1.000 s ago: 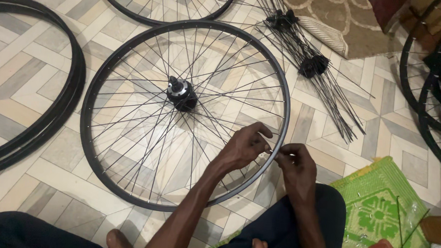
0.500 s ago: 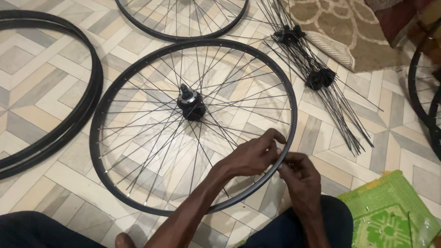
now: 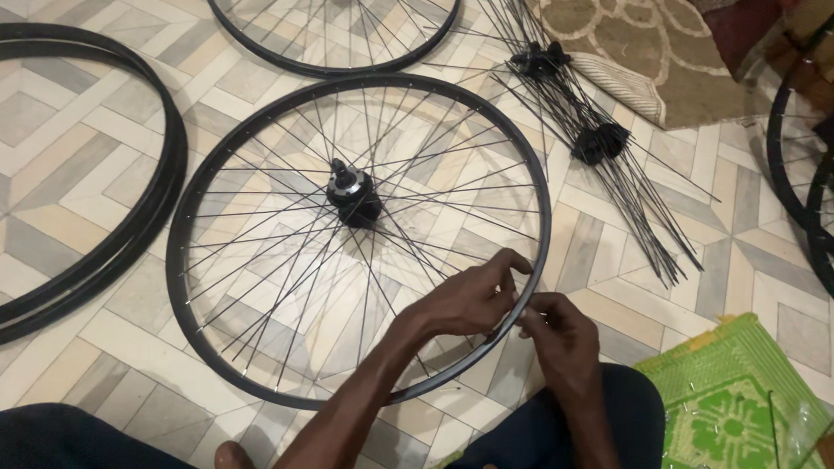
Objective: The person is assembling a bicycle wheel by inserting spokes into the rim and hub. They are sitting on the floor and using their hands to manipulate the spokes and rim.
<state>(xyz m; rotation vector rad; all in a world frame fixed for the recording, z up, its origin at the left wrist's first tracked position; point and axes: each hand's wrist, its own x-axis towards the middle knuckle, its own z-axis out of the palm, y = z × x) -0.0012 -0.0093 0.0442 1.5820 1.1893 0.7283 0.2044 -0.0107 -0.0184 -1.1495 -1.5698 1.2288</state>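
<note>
A black bicycle wheel rim (image 3: 185,281) lies flat on the tiled floor, laced with thin spokes to a dark hub (image 3: 353,196) at its centre. My left hand (image 3: 466,300) reaches over the rim's near right part, fingers curled on it from the inside. My right hand (image 3: 563,333) sits just outside the same spot, its fingertips pinched against the rim's outer edge. Whatever small thing lies between those fingertips is too small to tell. Both forearms come up from the bottom of the view, over my dark-trousered legs.
Stacked black hoops (image 3: 126,241) lie at the left and another spoked wheel (image 3: 331,67) at the top. Two hubs with loose spoke bundles (image 3: 597,144) lie right of the wheel. A patterned rug (image 3: 650,38), more wheels (image 3: 812,214) and a green mat (image 3: 737,417) are at the right.
The view has shifted, so the wheel sits further right and lower in frame. Both hands stay at the same spot on the rim, with small finger movements.
</note>
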